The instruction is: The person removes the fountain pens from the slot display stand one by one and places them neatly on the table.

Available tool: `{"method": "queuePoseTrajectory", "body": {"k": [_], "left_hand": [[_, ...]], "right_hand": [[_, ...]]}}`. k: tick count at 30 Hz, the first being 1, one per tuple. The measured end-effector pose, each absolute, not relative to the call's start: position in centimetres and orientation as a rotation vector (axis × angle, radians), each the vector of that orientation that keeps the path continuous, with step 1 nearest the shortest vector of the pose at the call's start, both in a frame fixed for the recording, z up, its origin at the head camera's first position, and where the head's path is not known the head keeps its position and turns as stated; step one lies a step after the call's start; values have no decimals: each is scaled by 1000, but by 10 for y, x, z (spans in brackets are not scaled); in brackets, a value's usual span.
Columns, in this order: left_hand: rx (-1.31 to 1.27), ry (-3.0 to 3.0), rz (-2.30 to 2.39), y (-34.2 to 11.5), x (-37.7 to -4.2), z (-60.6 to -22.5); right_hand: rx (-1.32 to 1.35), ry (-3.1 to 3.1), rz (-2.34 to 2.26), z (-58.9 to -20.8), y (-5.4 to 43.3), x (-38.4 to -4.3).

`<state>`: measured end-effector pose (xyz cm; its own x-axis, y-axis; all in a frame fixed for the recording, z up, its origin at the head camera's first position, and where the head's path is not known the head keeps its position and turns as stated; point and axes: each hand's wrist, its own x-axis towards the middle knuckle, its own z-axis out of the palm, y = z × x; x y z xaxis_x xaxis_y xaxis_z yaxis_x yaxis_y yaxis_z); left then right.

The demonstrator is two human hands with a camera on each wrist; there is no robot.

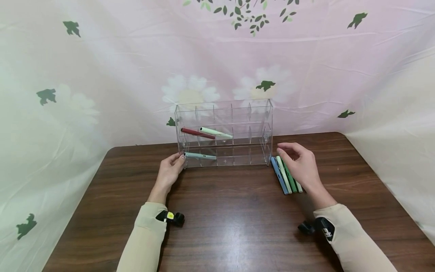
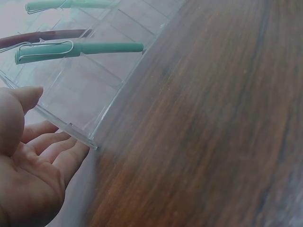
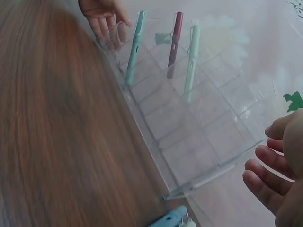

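Note:
A clear acrylic pen rack [image 1: 238, 165] with several compartments stands at the back of the table. My left hand [image 1: 171, 170] holds its lower left side, with the thumb at the wall's edge and the fingers against the outside in the left wrist view. Next to that hand, a teal pen [image 2: 94, 48] lies in the bottom row. A dark red pen [image 1: 198, 133] and a pale green pen [image 1: 216, 132] lie in a higher row. My right hand [image 1: 300, 164] hovers beside the rack's right end, fingers loosely bent around nothing, over several loose pens.
Side by side at the rack's right end lie a blue pen [image 1: 279, 176], a light green pen [image 1: 284, 175], a green pen [image 1: 290, 177] and another pale one [image 1: 299, 187] partly under the right hand. A patterned cloth [image 1: 136, 75] hangs behind the brown wooden table [image 1: 217, 219].

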<state>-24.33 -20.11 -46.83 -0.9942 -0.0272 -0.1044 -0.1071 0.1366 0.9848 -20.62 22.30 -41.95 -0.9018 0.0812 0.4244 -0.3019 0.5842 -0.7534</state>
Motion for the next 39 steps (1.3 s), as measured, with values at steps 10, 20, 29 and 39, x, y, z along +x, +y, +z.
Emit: {"method": "queuePoseTrajectory", "body": {"k": [10,20,29,39], "left_hand": [[-146,2335,2017,-200,-243,-469],[-146,2337,2015,-200,-243,-470],[-128,2347,2006,-201,-240,-468],[-150,2321,2021,-201,-242,-469]], "right_hand": [[276,-2298,1329,-414,203,-215],[353,-2247,1389,-410,184,-222],[403,-2201,1426,-408,169,-228],[456,-2170,1464,-405,152,-233]]}}
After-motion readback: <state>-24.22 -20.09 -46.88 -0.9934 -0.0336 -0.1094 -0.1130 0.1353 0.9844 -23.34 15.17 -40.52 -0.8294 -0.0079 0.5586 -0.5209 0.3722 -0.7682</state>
